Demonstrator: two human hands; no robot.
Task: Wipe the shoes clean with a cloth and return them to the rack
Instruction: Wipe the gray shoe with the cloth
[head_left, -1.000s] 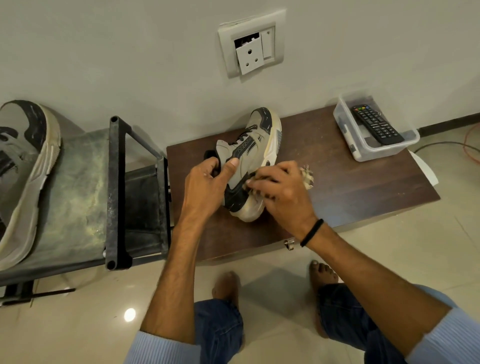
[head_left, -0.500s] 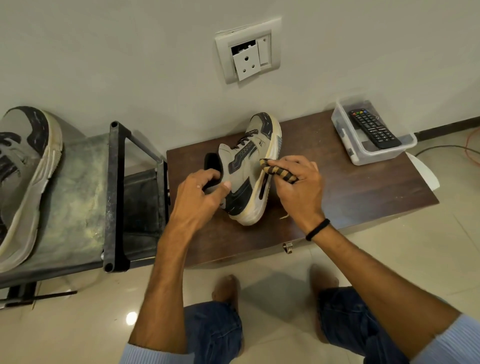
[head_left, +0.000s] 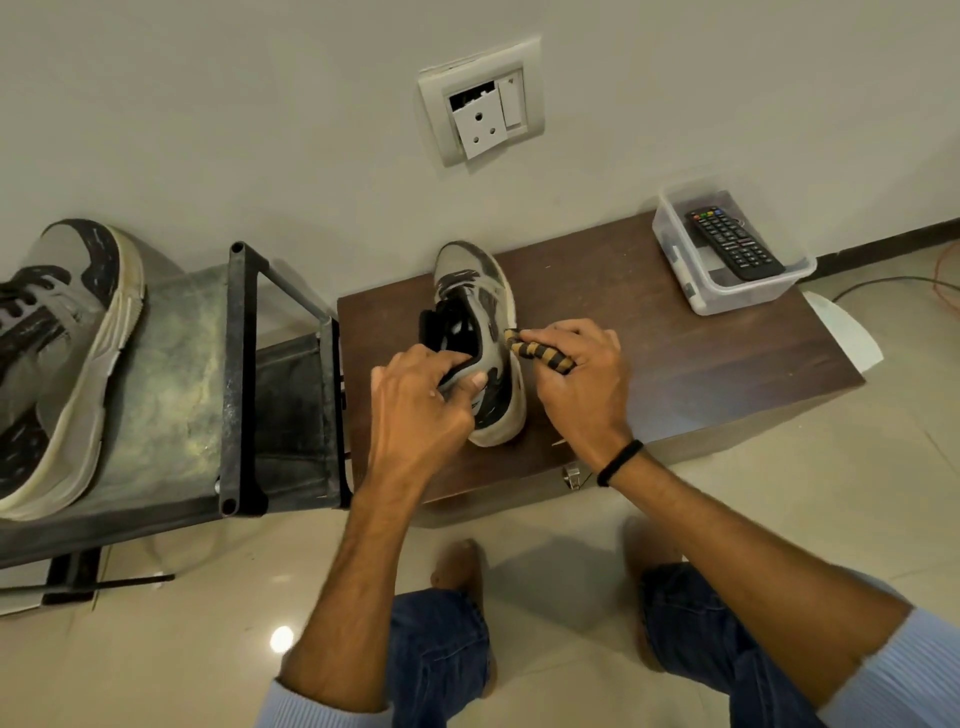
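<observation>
A grey-and-black shoe (head_left: 493, 322) stands on the left part of a low brown bench (head_left: 675, 374), toe toward the wall behind the bench and heel near the bench's front edge. The left hand (head_left: 421, 400) grips the shoe at the heel, thumb pressed on the outer side and fingers hooked into the collar. The right hand (head_left: 582, 384), a dark band at its wrist, is curled round a rolled yellow-and-black striped cloth (head_left: 537, 353). The tip of the cloth touches the side of the shoe above the sole. The two hands sit close together over the bench, one on either side of the shoe. Just left of the bench stands a black-framed rack (head_left: 234, 374), its top shelf carrying the second shoe (head_left: 57, 364) at the end far from the bench. On the bench's far right corner a clear plastic box (head_left: 675, 260) holds a black remote (head_left: 732, 244). A wall socket (head_left: 480, 101) hangs above the bench.
</observation>
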